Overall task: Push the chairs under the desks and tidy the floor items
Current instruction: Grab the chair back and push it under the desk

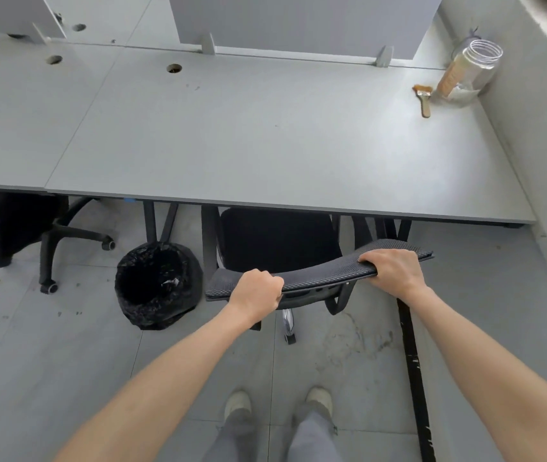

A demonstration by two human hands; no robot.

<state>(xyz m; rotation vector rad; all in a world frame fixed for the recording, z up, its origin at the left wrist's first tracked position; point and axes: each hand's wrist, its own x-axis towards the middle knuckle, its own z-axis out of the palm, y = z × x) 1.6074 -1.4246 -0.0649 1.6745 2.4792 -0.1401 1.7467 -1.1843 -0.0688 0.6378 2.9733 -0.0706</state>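
Observation:
A black office chair stands in front of me with its seat partly under the grey desk. The top edge of its mesh backrest faces me. My left hand grips the left part of that edge with curled fingers. My right hand grips the right part of it. A second black chair stands at the far left, its seat under the neighbouring desk and its wheeled base sticking out.
A bin lined with a black bag stands on the floor left of the chair. A glass jar and a brush sit at the desk's far right corner. A wall runs along the right. A black strip crosses the floor.

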